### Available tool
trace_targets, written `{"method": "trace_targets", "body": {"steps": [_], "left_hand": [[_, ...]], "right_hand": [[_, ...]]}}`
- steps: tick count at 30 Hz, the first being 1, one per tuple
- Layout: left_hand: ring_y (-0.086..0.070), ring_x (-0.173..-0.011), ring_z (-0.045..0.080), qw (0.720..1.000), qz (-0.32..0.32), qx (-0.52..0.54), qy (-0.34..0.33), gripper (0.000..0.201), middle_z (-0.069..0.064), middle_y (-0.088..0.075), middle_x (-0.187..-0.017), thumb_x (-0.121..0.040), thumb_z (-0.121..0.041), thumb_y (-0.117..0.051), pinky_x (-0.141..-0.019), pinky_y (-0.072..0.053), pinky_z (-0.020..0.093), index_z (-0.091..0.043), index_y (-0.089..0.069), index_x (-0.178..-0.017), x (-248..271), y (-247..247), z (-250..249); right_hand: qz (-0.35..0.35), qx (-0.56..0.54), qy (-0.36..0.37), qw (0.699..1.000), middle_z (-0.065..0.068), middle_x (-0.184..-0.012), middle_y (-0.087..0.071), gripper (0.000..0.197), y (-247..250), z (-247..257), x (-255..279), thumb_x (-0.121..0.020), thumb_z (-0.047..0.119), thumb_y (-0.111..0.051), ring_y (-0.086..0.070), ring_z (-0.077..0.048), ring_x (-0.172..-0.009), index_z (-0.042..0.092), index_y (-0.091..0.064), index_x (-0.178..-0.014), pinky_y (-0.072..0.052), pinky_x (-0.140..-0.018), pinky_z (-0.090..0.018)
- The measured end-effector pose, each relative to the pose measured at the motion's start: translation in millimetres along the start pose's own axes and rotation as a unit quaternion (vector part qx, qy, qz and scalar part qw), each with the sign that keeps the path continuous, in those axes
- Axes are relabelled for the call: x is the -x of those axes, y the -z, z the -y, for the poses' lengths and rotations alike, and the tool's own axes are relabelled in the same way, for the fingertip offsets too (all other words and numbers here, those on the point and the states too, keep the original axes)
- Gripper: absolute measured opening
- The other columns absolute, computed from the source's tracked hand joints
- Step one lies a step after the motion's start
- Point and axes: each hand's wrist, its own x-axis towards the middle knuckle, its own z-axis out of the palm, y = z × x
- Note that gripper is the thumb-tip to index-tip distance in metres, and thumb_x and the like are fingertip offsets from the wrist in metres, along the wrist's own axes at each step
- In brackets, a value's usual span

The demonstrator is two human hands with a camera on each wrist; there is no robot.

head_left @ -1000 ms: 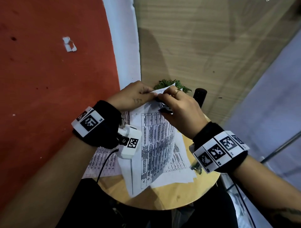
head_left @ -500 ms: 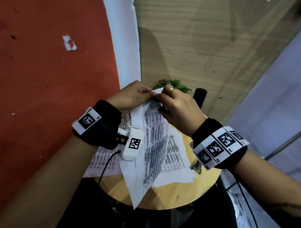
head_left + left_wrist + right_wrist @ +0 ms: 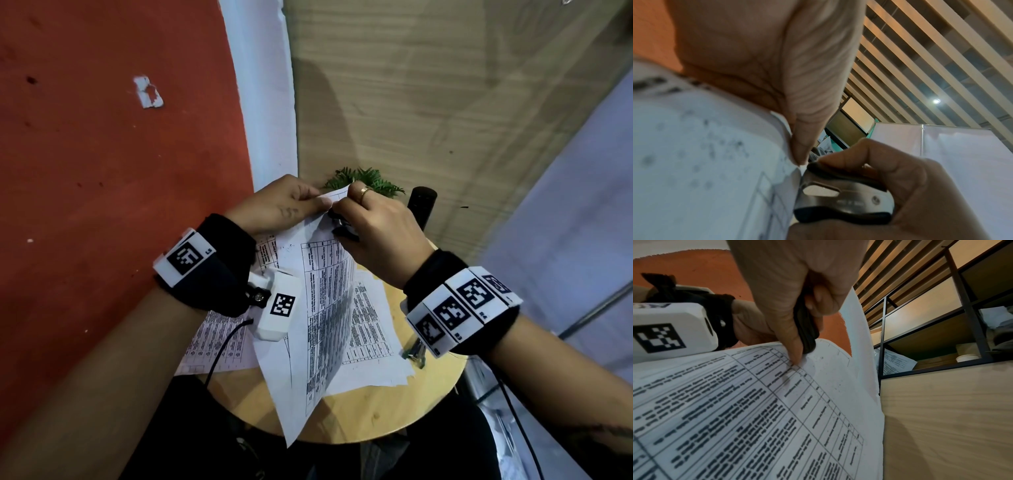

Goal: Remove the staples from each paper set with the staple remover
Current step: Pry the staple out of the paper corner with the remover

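A printed paper set (image 3: pixel 325 301) is lifted off the round wooden table (image 3: pixel 370 414), hanging down from its top corner. My left hand (image 3: pixel 291 209) pinches that top corner between thumb and fingers (image 3: pixel 803 146). My right hand (image 3: pixel 373 226) grips a black and metal staple remover (image 3: pixel 842 199), squeezed at the paper's corner right beside the left fingertips. The remover (image 3: pixel 805 327) shows as a dark body under the right thumb in the right wrist view. The staple itself is hidden.
More printed sheets (image 3: pixel 370 325) lie flat on the table, some (image 3: pixel 219 339) under my left wrist. A small metal item (image 3: pixel 414 353) lies at the table's right edge. A green plant (image 3: pixel 363 178) and a black cylinder (image 3: pixel 423 205) stand at the back by the wooden wall.
Both hands have risen slightly with the corner, and the paper set has lifted and folded more steeply, its lower end now hanging past the table's front edge.
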Motion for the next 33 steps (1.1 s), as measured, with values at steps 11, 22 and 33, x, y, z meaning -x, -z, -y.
{"method": "trace_targets", "body": {"steps": [11,22,33], "left_hand": [[-0.058,-0.072,0.002,1.0,-0.01,0.015,0.023,0.02,-0.001,-0.067,-0.082,-0.096,-0.011,-0.05,-0.07,-0.044,0.018,0.0,-0.067,-0.098,6.6,-3.1,-8.7],[-0.063,-0.055,0.008,0.989,-0.04,0.123,0.068,0.009,-0.001,-0.07,-0.067,-0.086,-0.004,-0.061,-0.054,-0.05,0.016,-0.008,-0.069,-0.087,16.4,-4.1,-19.0],[-0.058,-0.077,0.021,0.996,-0.058,0.051,0.047,0.016,0.018,-0.067,-0.089,-0.088,-0.01,-0.063,-0.068,-0.043,0.028,0.002,-0.068,-0.097,14.6,-8.9,-16.7]], "right_hand": [[-0.028,-0.088,-0.071,0.993,-0.019,-0.091,-0.055,0.032,-0.3,-4.8,8.3,-0.069,0.021,-0.067,-0.059,-0.038,-0.066,-0.003,-0.06,-0.09,-0.051,-0.053,-0.041],[-0.147,-0.255,-0.195,0.936,-0.001,-0.093,-0.057,0.044,9.4,-8.4,22.2,-0.062,0.026,-0.083,-0.055,-0.009,-0.087,0.009,-0.061,-0.096,-0.041,-0.08,-0.009],[-0.138,-0.354,-0.315,0.869,0.0,-0.091,-0.064,0.043,5.6,9.0,27.2,-0.058,0.026,-0.087,-0.059,-0.008,-0.084,0.015,-0.062,-0.091,-0.046,-0.076,-0.018]]}}
